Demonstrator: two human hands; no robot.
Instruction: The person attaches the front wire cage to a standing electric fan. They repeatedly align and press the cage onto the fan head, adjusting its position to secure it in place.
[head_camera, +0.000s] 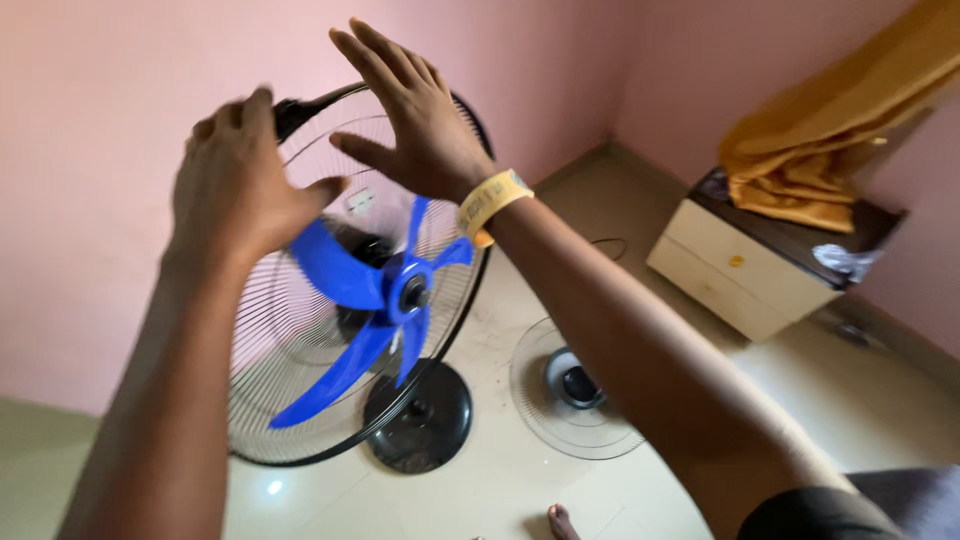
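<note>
A person stood over a standing fan (350, 300) on a pale tiled floor (500, 480). The fan's front grille (575, 400) lay flat on the floor just beside the round black base (420, 415), leaving the blue blades (375, 300) bare. The left hand (235, 180), blurred, curled loosely at the top rim of the rear guard; whether it gripped could not be told. The right hand (410, 110), fingers spread wide, hovered at the same rim, a yellow wristband (490, 200) on its wrist. A cream cabinet (740, 275) stood by the pink wall.
</note>
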